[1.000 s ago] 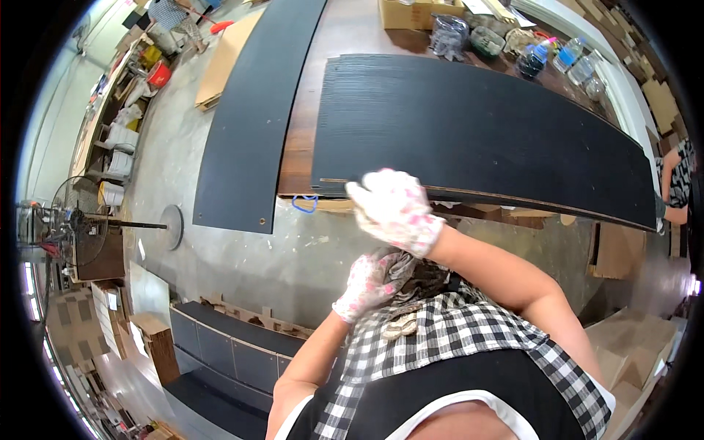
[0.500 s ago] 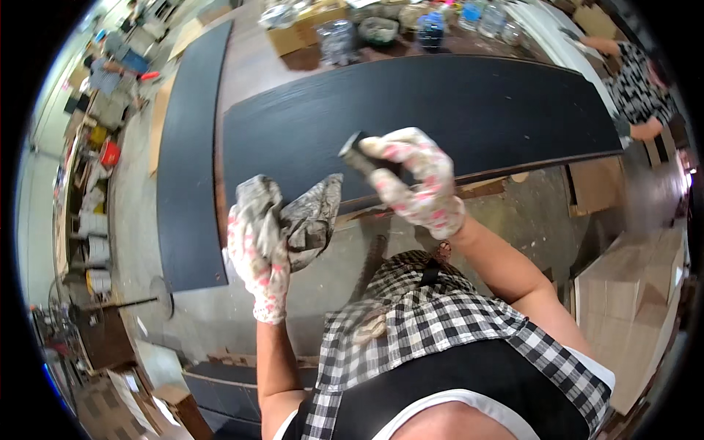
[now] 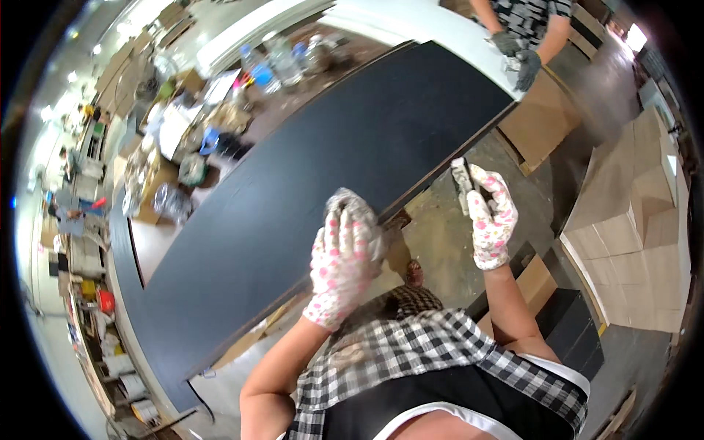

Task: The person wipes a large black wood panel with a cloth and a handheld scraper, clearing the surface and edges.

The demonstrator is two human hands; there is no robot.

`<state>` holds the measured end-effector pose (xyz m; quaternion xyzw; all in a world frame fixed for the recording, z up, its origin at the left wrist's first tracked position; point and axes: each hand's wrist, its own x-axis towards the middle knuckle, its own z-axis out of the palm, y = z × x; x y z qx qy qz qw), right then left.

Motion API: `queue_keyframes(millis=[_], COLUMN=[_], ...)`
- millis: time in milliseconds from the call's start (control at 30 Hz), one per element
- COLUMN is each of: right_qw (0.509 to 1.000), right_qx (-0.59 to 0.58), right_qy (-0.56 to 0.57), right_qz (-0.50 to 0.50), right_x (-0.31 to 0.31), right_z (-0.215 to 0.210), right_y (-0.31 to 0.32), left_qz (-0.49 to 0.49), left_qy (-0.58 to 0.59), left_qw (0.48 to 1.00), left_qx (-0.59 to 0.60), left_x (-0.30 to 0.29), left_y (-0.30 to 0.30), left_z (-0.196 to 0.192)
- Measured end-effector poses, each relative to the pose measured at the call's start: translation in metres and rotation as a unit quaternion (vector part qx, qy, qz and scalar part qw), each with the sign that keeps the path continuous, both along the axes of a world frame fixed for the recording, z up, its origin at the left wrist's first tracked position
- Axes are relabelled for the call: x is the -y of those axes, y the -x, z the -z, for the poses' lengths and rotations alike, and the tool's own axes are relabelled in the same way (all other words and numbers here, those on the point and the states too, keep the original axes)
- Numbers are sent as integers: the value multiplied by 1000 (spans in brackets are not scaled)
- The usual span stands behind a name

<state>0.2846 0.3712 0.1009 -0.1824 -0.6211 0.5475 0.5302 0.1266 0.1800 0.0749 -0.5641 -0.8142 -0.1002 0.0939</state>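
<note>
A long black panel (image 3: 315,176) lies slantwise in front of me. My left hand (image 3: 339,271), in a white glove with pink spots, is on the panel near its close edge. Its fingers are over a crumpled grey rag (image 3: 359,207), which rests against the dark surface. My right hand (image 3: 494,218), gloved alike, is raised past the panel's near edge, apart from it. Between its thumb and fingers is a small dark block with a scuffed pale face (image 3: 460,177); its exact kind does not show.
Across the panel stand plastic bottles (image 3: 282,62), a cardboard box (image 3: 150,183) and bagged clutter. A co-worker's grey-gloved hands (image 3: 524,66) are over a white strip at the upper right. Stacked cartons (image 3: 623,242) stand at the right.
The view has swung to the right along the panel. My left hand has brought the rag down onto the panel; my right hand has moved off past its near edge with the block.
</note>
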Motion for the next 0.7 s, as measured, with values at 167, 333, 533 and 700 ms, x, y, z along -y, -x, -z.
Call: queue_keyframes(millis=[167,333,533,700], right_qw=[993,980,937,968], right_qx=[32,27,101,62], right_qy=[-23,88,130,113], right_qz=[110,175,308,217], right_x=[-101,-117,-136,-164], right_z=[12,24,68,54], right_y=[-72,-137,-205,-173], left_qz=[84,178,179,215], left_qy=[142,7,85,52], left_qw=[986,983,979,975], left_qx=[4,-46,-50,-27], left_x=[-194,-359,-472,-372], left_y=[-34,-61,-95,-72], left_z=[-33,-10,-25,-28])
